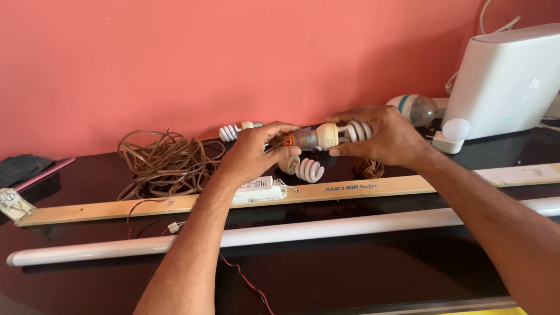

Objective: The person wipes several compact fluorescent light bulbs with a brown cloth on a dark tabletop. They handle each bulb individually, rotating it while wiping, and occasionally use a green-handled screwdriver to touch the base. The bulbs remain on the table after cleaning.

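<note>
White spiral bulb (pixel 344 133) gripped by both hands' fingers, above cream labelled batten (pixel 408 185).

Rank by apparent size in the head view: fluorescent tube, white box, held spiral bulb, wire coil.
1. fluorescent tube, longest
2. white box
3. wire coil, near the box in extent, so unsure
4. spiral bulb, smallest

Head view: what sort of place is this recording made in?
Probably a home or small electrical repair corner. On a glossy black table against a coral wall lie a fluorescent tube, a tangle of brown wire and spare spiral bulbs. Both hands hold a spiral bulb with its holder.
</note>
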